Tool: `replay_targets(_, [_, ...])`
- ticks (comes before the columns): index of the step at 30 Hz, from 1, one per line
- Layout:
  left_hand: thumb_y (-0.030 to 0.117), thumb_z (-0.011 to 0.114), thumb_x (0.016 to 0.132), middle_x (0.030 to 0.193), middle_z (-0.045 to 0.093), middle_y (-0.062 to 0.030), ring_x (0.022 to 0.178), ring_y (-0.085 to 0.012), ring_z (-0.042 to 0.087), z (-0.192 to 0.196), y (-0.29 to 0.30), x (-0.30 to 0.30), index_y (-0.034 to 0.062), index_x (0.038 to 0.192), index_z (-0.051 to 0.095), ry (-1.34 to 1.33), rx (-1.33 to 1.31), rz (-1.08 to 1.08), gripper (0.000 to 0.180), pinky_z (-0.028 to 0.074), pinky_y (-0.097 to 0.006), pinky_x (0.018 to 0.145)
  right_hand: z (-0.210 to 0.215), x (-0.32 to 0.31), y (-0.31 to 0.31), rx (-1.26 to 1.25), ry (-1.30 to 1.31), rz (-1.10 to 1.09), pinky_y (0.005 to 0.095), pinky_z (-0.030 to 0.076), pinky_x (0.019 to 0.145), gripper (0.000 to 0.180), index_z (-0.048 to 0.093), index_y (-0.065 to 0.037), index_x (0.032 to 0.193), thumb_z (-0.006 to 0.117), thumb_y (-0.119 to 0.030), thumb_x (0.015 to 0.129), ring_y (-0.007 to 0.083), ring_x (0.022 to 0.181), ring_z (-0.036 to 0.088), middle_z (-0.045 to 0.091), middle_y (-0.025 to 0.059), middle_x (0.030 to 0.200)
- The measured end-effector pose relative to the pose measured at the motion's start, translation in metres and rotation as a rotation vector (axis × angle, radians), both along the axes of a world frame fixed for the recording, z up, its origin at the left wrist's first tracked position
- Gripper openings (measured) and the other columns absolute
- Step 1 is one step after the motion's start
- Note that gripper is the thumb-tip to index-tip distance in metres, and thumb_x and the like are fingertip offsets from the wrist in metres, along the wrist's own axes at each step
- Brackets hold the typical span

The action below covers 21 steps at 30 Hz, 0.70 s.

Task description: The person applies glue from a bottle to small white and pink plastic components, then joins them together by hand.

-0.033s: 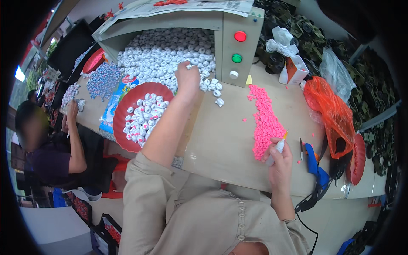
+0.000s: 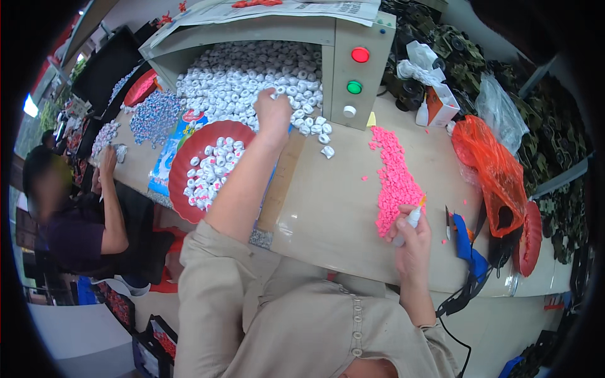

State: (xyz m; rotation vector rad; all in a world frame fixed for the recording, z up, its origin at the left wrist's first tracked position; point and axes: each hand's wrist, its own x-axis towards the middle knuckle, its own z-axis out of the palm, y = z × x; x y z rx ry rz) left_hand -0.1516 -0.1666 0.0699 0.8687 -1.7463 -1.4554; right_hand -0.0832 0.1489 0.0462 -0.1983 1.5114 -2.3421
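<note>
My left hand (image 2: 273, 116) reaches over a large heap of small white round pieces (image 2: 233, 72) inside a grey metal housing. Its fingertips are pinched together, with what looks like one white piece between them. A white squeeze bottle (image 2: 413, 217) with a narrow yellowish tip is in the grip of my right hand (image 2: 413, 242), tip pointing up. Just beyond that hand lies a long strip of small bright pink pieces (image 2: 397, 170) on the table. Left of my left forearm, a red scalloped bowl (image 2: 183, 164) holds white pieces, several marked with pink.
The grey housing (image 2: 359, 25) bears red and green buttons. A tweezer-like tool (image 2: 447, 222), a blue strap (image 2: 469, 246) and an orange plastic bag (image 2: 488, 164) lie at right. A co-worker (image 2: 69, 233) sits at left near a blue-and-pink heap (image 2: 154, 116).
My left hand has shifted slightly left over the white heap. The right hand keeps the bottle in nearly the same place.
</note>
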Motion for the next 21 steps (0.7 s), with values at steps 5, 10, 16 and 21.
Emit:
replay_targets(5, [0.017, 0.050, 0.067, 0.103, 0.047, -0.0284, 0.096, -0.0387, 0.049, 0.006, -0.105, 0.033, -0.0047, 0.095, 0.050, -0.580, -0.589, 0.287, 0.036, 0.040, -0.043, 0.081, 0.000, 0.004, -0.024, 0.009, 0.008, 0.099, 0.0237, 0.041, 0.049, 0.020, 0.050, 0.000, 0.093, 0.055, -0.004, 0.075, 0.0085, 0.054, 0.047, 0.046, -0.0002, 0.064])
replay_targets(10, [0.029, 0.043, 0.072, 0.102, 0.051, -0.0264, 0.097, -0.0373, 0.049, -0.016, -0.199, 0.064, -0.0076, 0.096, 0.052, -0.928, -0.522, 0.156, 0.045, 0.037, -0.041, 0.085, 0.003, 0.005, -0.038, 0.051, -0.007, 0.143, 0.0237, 0.041, 0.049, 0.016, 0.051, -0.001, 0.091, 0.054, -0.003, 0.075, 0.0084, 0.053, 0.047, 0.046, -0.0008, 0.063])
replay_targets(16, [0.034, 0.040, 0.077, 0.108, 0.049, -0.0222, 0.100, -0.0304, 0.048, -0.060, -0.283, 0.081, -0.0062, 0.100, 0.051, -0.778, -0.195, 0.042, 0.048, 0.037, -0.036, 0.084, 0.003, 0.005, -0.054, 0.106, -0.040, 0.189, 0.0234, 0.041, 0.049, 0.014, 0.051, -0.001, 0.088, 0.054, -0.003, 0.075, 0.0086, 0.053, 0.047, 0.047, 0.0006, 0.064])
replay_targets(21, [0.040, 0.041, 0.082, 0.109, 0.049, -0.0133, 0.096, -0.0282, 0.048, -0.042, -0.259, 0.074, 0.0065, 0.123, 0.029, -0.673, 0.368, -0.029, 0.055, 0.041, -0.050, 0.075, 0.002, -0.009, -0.071, 0.183, -0.057, 0.160, 0.0245, 0.040, 0.048, 0.013, 0.049, -0.002, 0.086, 0.053, -0.004, 0.075, 0.0092, 0.053, 0.045, 0.046, 0.0017, 0.064])
